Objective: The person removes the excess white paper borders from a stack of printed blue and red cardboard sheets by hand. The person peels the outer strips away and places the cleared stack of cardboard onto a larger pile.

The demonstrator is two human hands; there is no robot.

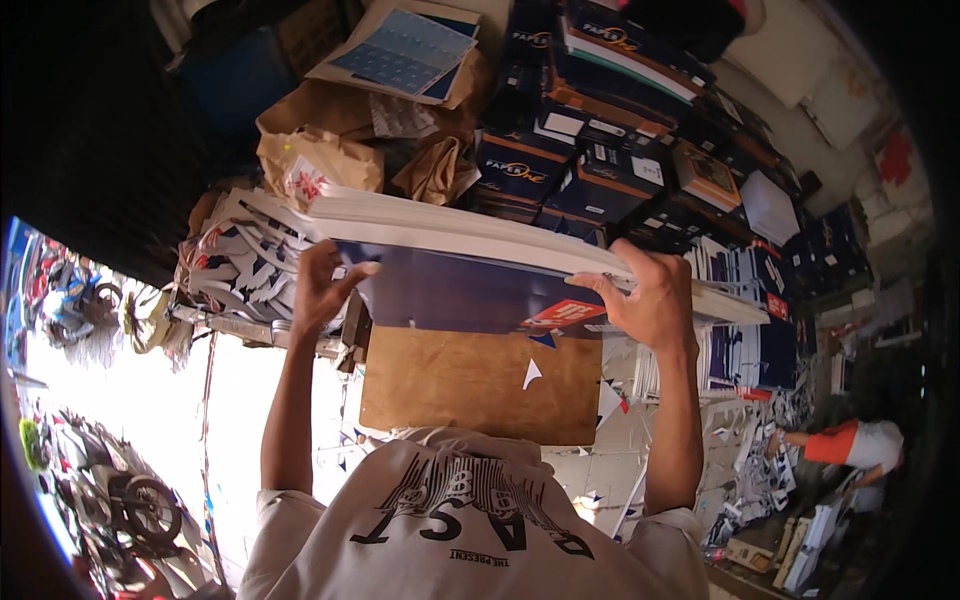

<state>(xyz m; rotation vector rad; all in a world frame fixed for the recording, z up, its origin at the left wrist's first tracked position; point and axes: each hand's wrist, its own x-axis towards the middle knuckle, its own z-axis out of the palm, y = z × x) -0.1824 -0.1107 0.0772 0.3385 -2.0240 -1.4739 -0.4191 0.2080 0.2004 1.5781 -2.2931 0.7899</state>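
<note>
Cluttered paper workshop, open on the left side to a bright area with parked motorcycles (140, 505). Both hands are partly closed, thumbs against the near face: the left hand (325, 285) has the left end and the right hand (650, 295) the top edge toward the right end of one thick sheet stack (450, 225) with a navy printed cover. The stack is tilted, cover toward the wearer, across the far edge of the wooden worktop (460, 395); whether its lower edge touches the wood cannot be determined.

Progress, as judged: the stack is squarely in hand but not laid flat. Its upper leaves look slightly stepped at the right end, so alignment appears incomplete. A white paper offcut (532, 374) lies right of the worktop's middle, with a blue offcut (543, 340) by the far edge; neither has been cleared.

Containers: beyond the stack, dark blue paper cartons (520, 172) are piled high, contents not visible. Crumpled brown wrapping paper (325, 160) sits left of them, contents likewise unverified. Loose paper trimmings (245, 265) are heaped past the left hand. Further navy-covered stacks (775, 345) stand to the right.
</note>
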